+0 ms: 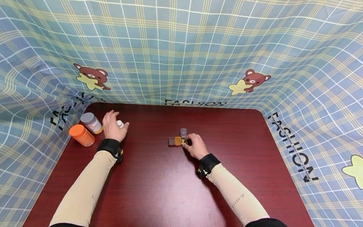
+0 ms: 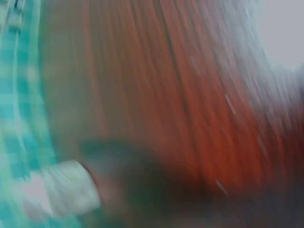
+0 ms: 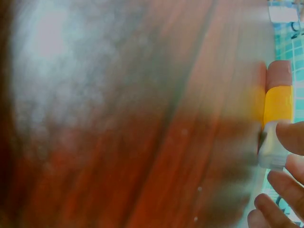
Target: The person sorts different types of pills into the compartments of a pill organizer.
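Observation:
At the back of the table my right hand (image 1: 196, 146) grips the right end of a small pill organizer (image 1: 177, 141). The organizer has a greyish-brown section, an orange one and a clear one, whose lid (image 1: 183, 132) stands raised; small yellowish bits show inside. In the right wrist view, thumb and fingers are at the clear section (image 3: 272, 145). To the left, my left hand (image 1: 114, 127) is spread around a small bottle with a white cap (image 1: 120, 123), thumb apart from the fingers. That bottle (image 2: 66, 190) appears blurred in the left wrist view, its lower part hidden in the head view.
Left of my left hand stand an orange bottle (image 1: 82, 135) and a grey-lidded jar (image 1: 92, 123), close together near the table's left edge. A plaid curtain (image 1: 181, 63) surrounds the dark red table (image 1: 158, 183) at the back and sides.

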{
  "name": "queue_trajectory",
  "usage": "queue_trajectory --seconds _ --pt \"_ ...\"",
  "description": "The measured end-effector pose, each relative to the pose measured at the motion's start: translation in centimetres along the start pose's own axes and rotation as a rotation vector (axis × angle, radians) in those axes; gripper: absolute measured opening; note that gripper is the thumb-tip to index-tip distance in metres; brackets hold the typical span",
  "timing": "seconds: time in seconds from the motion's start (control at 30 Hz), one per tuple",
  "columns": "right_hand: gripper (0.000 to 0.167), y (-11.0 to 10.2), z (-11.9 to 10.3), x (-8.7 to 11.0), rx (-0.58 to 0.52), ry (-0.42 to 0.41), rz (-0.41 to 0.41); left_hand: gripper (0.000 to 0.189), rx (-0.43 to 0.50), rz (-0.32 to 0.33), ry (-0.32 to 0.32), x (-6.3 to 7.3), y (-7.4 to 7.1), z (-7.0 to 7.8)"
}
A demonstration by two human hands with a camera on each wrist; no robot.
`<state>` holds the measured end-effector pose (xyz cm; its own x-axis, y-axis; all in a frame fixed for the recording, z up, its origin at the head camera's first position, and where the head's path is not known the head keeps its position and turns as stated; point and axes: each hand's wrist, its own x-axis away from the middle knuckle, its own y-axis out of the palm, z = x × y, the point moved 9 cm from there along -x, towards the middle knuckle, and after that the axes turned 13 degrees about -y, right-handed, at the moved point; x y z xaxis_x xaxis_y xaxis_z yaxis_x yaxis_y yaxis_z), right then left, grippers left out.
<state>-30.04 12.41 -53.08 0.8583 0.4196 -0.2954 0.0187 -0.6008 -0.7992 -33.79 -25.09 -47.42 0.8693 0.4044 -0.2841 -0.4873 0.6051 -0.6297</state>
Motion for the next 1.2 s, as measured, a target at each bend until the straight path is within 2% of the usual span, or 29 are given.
queue_trajectory --seconds 0.03,0.1,0.2,0.27,0.37,0.53,0.67,0.77,0.87,0.97,1.2 --pt "0.029 -0.1 -0.1 0.0 -0.002 0.003 0.002 0.059 -0.001 0.012 0.058 0.4 0.2 1.2" --pt "0.029 -0.2 -0.2 -0.1 -0.007 0.006 0.001 0.056 0.012 -0.008 0.148 1.4 0.9 3.7" --pt "0.03 -0.1 -0.3 -0.1 -0.001 0.012 -0.013 0.051 0.015 -0.095 0.241 3.3 2.7 7.3" --pt "0.03 0.0 -0.3 -0.1 0.002 0.018 -0.025 0.048 0.015 -0.173 0.282 4.8 4.0 9.4" --pt "0.031 0.1 -0.3 -0.1 0.004 0.026 -0.036 0.045 0.002 -0.295 0.315 7.0 6.1 11.8" --pt "0.031 0.1 -0.4 -0.2 0.003 0.021 -0.023 0.043 0.022 -0.445 0.371 10.0 8.5 14.7" --pt "0.031 0.0 -0.3 -0.1 0.0 0.013 -0.012 0.036 0.003 -0.502 0.422 11.9 10.0 15.8" --pt "0.031 0.1 -0.3 -0.1 -0.005 0.006 -0.012 0.029 -0.015 -0.538 0.456 13.2 11.1 16.0" --pt "0.031 0.1 -0.3 -0.1 -0.01 -0.002 -0.017 0.027 -0.032 -0.57 0.464 14.2 12.0 15.8" --pt "0.031 0.1 -0.3 -0.1 -0.01 -0.011 -0.019 0.027 -0.051 -0.591 0.453 14.8 12.6 15.5" --pt "0.028 0.1 -0.3 -0.2 -0.007 -0.041 -0.01 0.025 -0.115 -0.57 0.459 15.5 13.3 14.9"
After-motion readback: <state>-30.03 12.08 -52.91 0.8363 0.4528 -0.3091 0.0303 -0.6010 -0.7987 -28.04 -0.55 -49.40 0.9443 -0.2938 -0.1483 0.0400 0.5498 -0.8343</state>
